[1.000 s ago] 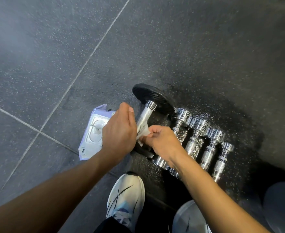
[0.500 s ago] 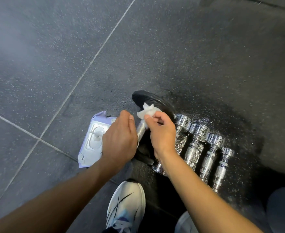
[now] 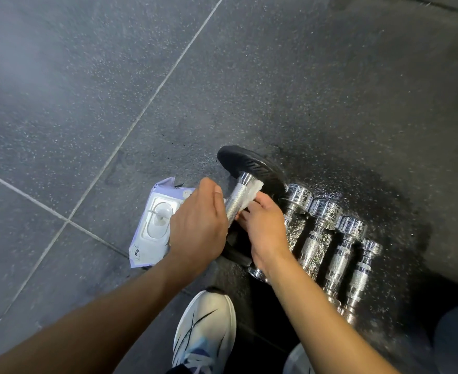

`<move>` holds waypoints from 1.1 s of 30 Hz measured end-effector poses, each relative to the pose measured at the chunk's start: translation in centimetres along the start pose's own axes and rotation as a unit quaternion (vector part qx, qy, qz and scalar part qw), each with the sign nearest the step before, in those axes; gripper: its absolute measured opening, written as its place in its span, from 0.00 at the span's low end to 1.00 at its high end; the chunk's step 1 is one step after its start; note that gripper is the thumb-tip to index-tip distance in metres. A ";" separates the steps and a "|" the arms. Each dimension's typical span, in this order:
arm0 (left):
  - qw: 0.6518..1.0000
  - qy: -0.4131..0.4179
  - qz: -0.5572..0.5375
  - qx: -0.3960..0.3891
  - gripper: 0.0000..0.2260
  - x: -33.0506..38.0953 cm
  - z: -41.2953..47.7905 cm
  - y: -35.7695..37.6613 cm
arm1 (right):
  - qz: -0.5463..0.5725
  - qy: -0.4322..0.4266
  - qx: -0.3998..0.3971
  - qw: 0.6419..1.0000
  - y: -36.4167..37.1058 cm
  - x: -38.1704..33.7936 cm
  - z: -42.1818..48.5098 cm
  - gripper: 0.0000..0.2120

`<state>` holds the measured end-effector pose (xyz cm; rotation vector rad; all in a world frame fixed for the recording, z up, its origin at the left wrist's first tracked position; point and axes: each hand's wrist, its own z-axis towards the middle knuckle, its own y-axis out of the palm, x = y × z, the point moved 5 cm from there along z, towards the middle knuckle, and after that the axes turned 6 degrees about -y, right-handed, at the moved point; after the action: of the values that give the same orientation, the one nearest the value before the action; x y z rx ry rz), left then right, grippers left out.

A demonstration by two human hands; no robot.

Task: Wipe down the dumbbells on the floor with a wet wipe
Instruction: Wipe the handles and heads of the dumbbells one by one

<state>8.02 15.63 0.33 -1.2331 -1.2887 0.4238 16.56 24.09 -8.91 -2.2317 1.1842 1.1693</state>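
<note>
A dumbbell with black plates [image 3: 252,166] and a knurled chrome handle [image 3: 237,199] lies tilted on the dark floor. My left hand [image 3: 198,225] curls round the lower part of the handle. My right hand [image 3: 263,225] pinches a white wet wipe [image 3: 251,195] against the upper right side of the handle, just below the collar. To the right, several small chrome dumbbells [image 3: 319,238] lie side by side in a row.
A white and lilac wet-wipe pack [image 3: 155,225] lies on the floor left of my left hand, its lid closed. My white shoe [image 3: 206,327] stands below the dumbbells. Pale seams cross the speckled grey floor tiles [image 3: 87,103]. A grey object [image 3: 457,341] sits at bottom right.
My right hand slid the wipe up the handle from its lower part to the top near the plate, then slightly back down. My left hand kept its grip.
</note>
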 end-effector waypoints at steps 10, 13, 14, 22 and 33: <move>1.000 0.007 -0.001 -0.003 0.12 0.0 0.0 0.0 | -0.488 -0.272 -0.015 0.829 1.3 -4.5 -2.3 0.19; 1.000 -0.001 -0.006 -0.004 0.12 -0.2 0.1 0.0 | -0.612 -0.264 -0.023 0.745 2.3 -5.8 -1.9 0.15; 1.000 -0.007 -0.008 -0.005 0.12 -0.2 0.2 0.0 | -0.637 -0.266 -0.029 0.723 2.7 -6.0 -2.0 0.15; 1.000 0.000 -0.011 -0.006 0.12 -0.4 0.1 0.2 | -0.599 -0.347 -0.138 0.709 2.4 -5.7 -3.8 0.14; 1.000 -0.006 -0.012 -0.005 0.11 -0.4 0.2 0.1 | -0.639 -0.407 -0.172 0.629 2.9 -5.5 -2.1 0.14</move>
<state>7.81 15.45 0.01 -1.2236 -1.3156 0.4073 13.55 23.93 -3.06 -1.5767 -0.9679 1.3581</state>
